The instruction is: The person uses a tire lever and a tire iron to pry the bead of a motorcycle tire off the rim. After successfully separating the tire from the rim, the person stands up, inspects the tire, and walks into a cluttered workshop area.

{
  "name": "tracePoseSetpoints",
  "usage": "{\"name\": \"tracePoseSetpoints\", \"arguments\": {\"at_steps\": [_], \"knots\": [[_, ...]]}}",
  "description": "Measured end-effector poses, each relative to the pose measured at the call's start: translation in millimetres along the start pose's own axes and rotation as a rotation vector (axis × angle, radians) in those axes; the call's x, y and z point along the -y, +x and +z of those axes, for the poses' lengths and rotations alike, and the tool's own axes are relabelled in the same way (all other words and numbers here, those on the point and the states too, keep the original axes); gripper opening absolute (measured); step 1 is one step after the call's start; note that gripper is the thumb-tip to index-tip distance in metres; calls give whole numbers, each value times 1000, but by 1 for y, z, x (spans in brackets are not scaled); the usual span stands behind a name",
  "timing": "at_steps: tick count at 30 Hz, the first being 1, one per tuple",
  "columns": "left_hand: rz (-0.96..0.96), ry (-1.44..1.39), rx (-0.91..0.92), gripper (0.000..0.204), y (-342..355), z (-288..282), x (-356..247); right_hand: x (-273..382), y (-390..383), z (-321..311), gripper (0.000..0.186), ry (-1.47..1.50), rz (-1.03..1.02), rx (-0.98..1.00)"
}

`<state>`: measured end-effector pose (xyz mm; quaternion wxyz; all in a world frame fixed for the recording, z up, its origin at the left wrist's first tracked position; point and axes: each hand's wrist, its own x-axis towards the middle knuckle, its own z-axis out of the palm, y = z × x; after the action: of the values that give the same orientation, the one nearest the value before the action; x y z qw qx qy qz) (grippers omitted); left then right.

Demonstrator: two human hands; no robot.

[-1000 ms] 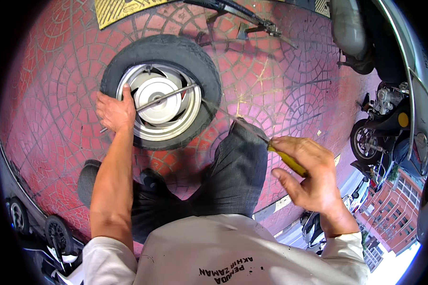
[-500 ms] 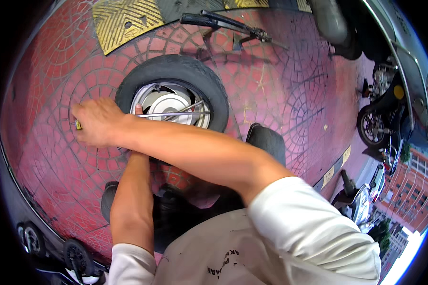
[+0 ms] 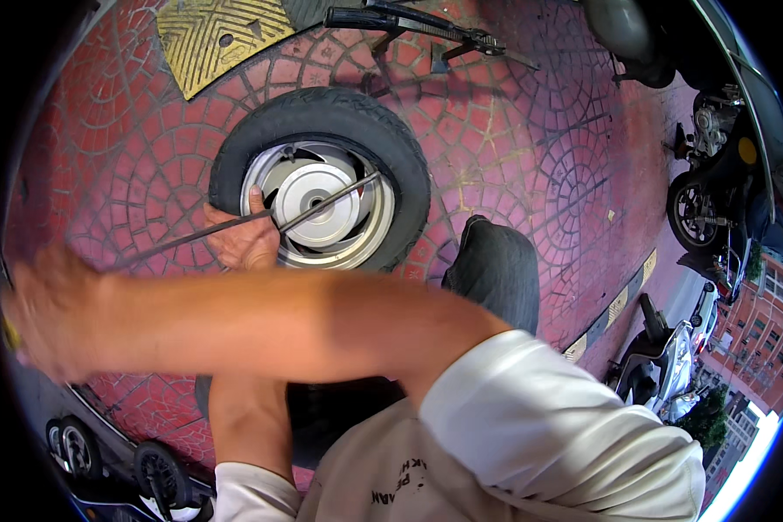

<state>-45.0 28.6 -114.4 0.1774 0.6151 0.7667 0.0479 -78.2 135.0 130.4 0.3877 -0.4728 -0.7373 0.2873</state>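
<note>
A scooter wheel (image 3: pixel 326 248) with a black tyre (image 3: pixel 365 117) lies flat on the paving between my legs. Palm down, my left hand (image 3: pixel 244 239) rests on the tyre's left side, its thumb raised beside the rim. A long metal tyre lever (image 3: pixel 170 245) runs left from the rim across that hand. Far to the left, my right hand (image 3: pixel 56 313), blurred, is closed around the lever's outer end, with something yellow at its edge. My right forearm crosses above my left one. Another metal lever (image 3: pixel 344 191) lies diagonally over the hub, its upper end at the tyre's edge.
Beyond the wheel stands a metal tool with black grips (image 3: pixel 409 22). A yellow ridged ramp (image 3: pixel 222 39) lies at upper left. Parked motorcycles (image 3: pixel 696 209) line the right, with more wheels (image 3: pixel 161 470) at lower left. My knee (image 3: pixel 496 270) is beside the tyre.
My right hand has swung left and nearer to me, away from the wheel. The lever's inner end has moved from across the rim to its left edge. My left hand shows more clearly.
</note>
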Motion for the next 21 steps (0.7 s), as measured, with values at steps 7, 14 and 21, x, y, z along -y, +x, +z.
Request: {"name": "tracePoseSetpoints", "arguments": {"at_steps": [7, 14, 21], "knots": [[28, 137, -109, 107, 6, 21, 26, -114, -171, -186, 44, 262, 235, -428], [98, 138, -88, 113, 16, 27, 23, -65, -415, -300, 74, 1025, 136, -969], [-40, 98, 61, 126, -50, 26, 43, -66, -557, -290, 71, 1028, 80, -1224]]}}
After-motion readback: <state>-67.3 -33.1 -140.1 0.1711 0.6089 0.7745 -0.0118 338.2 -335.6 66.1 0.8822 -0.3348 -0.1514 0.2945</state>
